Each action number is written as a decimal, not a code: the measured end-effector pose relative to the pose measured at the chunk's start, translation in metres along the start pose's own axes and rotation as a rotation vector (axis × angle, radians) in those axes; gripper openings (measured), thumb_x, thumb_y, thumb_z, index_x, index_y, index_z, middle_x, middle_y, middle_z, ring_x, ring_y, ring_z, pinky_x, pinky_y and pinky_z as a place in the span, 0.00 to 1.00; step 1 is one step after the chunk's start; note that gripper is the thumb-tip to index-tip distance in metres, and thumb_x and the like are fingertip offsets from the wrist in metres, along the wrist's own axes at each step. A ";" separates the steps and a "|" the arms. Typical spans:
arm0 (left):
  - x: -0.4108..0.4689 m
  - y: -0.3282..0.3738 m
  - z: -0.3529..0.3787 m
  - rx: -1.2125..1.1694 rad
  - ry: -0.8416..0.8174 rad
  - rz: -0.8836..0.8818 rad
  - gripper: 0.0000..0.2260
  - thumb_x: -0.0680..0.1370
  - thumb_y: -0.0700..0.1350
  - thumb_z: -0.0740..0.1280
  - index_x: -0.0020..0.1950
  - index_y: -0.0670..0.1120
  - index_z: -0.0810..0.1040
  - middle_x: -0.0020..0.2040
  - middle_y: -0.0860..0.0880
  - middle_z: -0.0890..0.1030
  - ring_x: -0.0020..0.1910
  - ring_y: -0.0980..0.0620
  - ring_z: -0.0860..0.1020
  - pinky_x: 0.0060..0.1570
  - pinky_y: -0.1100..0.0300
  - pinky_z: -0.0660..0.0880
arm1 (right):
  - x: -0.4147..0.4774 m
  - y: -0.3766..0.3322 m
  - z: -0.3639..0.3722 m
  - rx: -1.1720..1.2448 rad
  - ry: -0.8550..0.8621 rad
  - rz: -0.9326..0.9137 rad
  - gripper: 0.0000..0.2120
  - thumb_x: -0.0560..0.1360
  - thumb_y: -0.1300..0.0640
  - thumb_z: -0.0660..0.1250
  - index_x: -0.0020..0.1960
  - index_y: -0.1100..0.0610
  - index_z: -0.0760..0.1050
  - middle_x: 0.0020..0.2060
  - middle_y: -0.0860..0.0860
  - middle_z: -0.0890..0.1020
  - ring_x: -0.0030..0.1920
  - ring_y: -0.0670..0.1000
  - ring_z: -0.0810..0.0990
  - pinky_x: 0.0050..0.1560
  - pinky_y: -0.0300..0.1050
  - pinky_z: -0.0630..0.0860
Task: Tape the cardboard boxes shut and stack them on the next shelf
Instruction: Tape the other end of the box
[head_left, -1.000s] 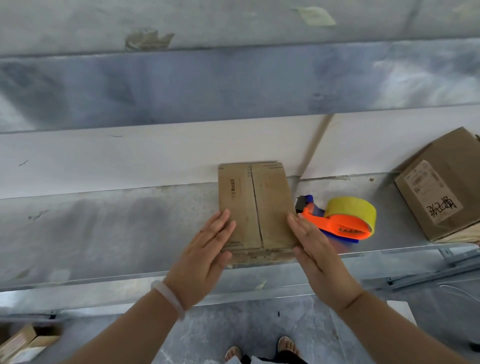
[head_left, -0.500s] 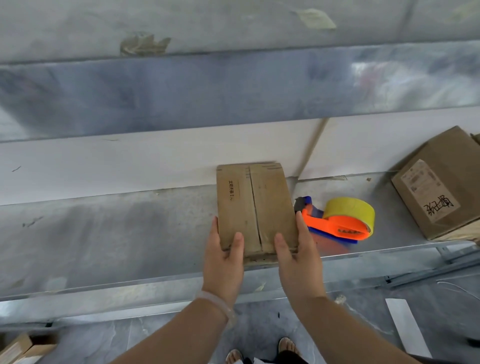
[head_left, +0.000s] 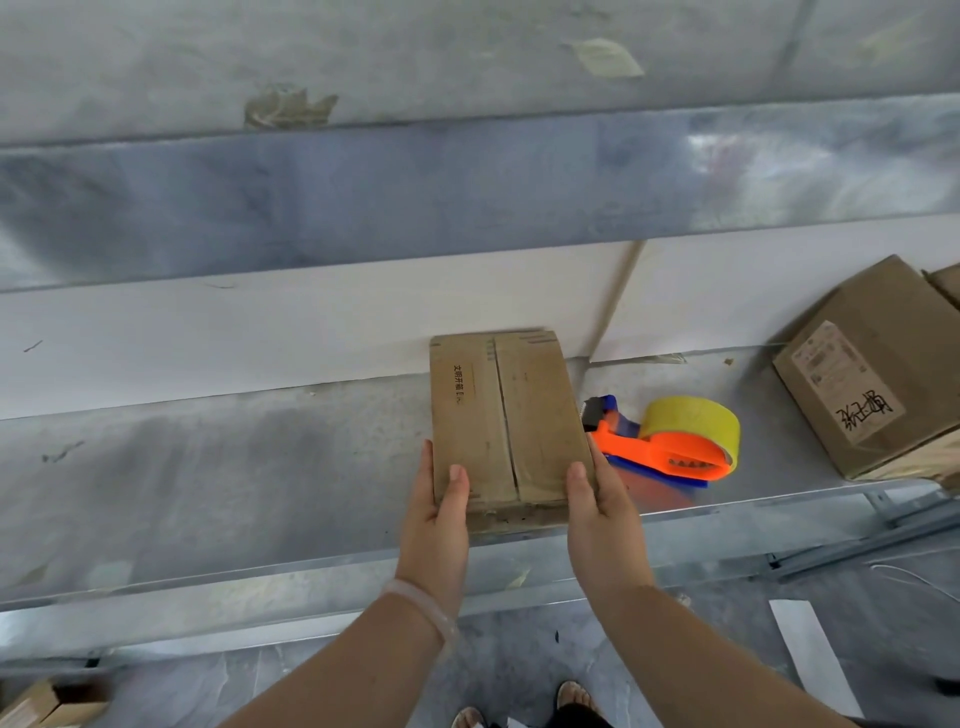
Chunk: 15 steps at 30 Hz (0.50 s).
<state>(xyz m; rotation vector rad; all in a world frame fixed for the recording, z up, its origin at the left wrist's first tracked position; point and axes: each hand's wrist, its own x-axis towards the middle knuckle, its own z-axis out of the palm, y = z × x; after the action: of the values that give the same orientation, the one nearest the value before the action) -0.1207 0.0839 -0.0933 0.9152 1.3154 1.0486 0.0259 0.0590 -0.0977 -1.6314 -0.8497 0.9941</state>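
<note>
A small flat cardboard box (head_left: 506, 415) lies on the grey metal shelf (head_left: 208, 467), its two top flaps meeting at an untaped centre seam. My left hand (head_left: 439, 512) grips its near left corner, thumb on top. My right hand (head_left: 597, 506) grips the near right corner the same way. Just right of the box lies an orange and blue tape dispenser (head_left: 670, 452) with a yellow roll of tape.
A larger cardboard box (head_left: 878, 374) with a label and handwriting sits at the shelf's right end. A white wall panel (head_left: 260, 332) runs behind the shelf. Below are the floor, another box (head_left: 47, 706) at bottom left and a white strip (head_left: 810, 654).
Both hands went from lying flat at the box's sides to gripping its near corners with thumbs on top. The box has barely shifted.
</note>
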 end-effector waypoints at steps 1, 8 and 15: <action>0.000 0.000 -0.002 -0.026 -0.027 -0.014 0.24 0.81 0.53 0.58 0.77 0.57 0.59 0.71 0.57 0.71 0.67 0.60 0.70 0.71 0.54 0.65 | -0.001 0.001 0.000 0.021 -0.001 0.007 0.19 0.83 0.50 0.54 0.73 0.41 0.65 0.53 0.21 0.73 0.56 0.22 0.68 0.47 0.15 0.65; -0.002 0.002 -0.013 -0.017 -0.110 -0.059 0.22 0.82 0.54 0.54 0.77 0.59 0.58 0.69 0.57 0.72 0.63 0.62 0.73 0.54 0.74 0.71 | 0.002 -0.005 -0.003 -0.050 -0.036 0.020 0.16 0.82 0.50 0.58 0.68 0.39 0.67 0.50 0.26 0.77 0.49 0.21 0.70 0.40 0.15 0.66; -0.005 0.016 -0.059 0.238 0.135 0.100 0.31 0.73 0.59 0.66 0.75 0.56 0.61 0.73 0.55 0.65 0.69 0.57 0.67 0.69 0.51 0.67 | 0.007 -0.013 -0.029 -0.103 -0.169 0.034 0.14 0.79 0.58 0.63 0.53 0.38 0.76 0.51 0.34 0.80 0.53 0.32 0.76 0.47 0.28 0.70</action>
<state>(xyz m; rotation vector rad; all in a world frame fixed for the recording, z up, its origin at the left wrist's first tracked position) -0.1804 0.0809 -0.0801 1.1135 1.5443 1.0607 0.0547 0.0569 -0.0820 -1.6699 -1.0042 1.1404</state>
